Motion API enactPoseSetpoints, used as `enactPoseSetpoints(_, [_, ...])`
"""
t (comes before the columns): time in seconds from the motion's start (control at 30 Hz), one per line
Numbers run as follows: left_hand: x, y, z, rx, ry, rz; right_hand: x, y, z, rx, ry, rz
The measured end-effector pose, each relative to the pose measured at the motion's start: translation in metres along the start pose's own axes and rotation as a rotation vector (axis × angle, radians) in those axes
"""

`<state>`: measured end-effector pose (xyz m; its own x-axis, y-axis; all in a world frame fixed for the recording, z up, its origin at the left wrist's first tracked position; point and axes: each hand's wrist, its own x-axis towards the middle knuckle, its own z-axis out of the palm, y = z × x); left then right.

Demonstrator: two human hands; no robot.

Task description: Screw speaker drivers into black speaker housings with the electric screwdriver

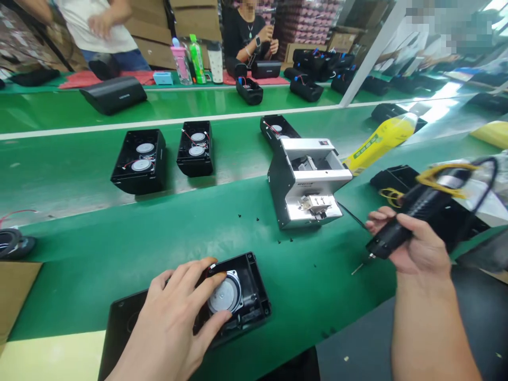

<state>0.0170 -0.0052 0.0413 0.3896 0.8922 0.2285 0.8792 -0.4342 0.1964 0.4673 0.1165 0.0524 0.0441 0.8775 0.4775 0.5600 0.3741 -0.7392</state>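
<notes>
A black speaker housing (pixel 254 288) lies in front of me with its inner side up. My left hand (pixel 178 312) reaches over it, thumb and fingers gripping the round speaker driver (pixel 225 296) seated inside. A small white connector shows by the fingertips; part of the housing is hidden under the hand. On the right, my right hand (pixel 420 248) is wrapped round a black electric screwdriver (pixel 413 211). Its thin bit (pixel 362 265) points down and left, above the green mat and apart from the housing. A yellow cord is looped at the tool's rear end.
A silver screw feeder (pixel 313 180) stands beyond the housing, with several loose screws (pixel 279 242) nearby. A yellow bottle (pixel 381 140) leans behind it. Open speaker housings (pixel 159 159) sit on the conveyor. A cardboard box (pixel 19 296) is at left. People work across the line.
</notes>
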Motion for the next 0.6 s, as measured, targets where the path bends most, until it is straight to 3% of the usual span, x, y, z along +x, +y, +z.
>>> enactPoseSetpoints(0.13, [0.002,0.005,-0.003,0.024,0.055,0.011,0.007,-0.026,-0.003,0.333,0.065,0.213])
enactPoseSetpoints(0.3, [0.002,0.007,0.000,0.068,0.091,0.017,0.014,-0.065,0.012,0.964,0.367,0.422])
enactPoseSetpoints(0.43, [-0.004,-0.004,0.002,0.065,0.066,0.039,0.017,-0.094,0.026,1.178,0.476,0.402])
enactPoseSetpoints(0.6, [-0.030,-0.026,0.007,0.025,-0.021,0.147,0.038,-0.116,0.025,1.114,0.322,0.170])
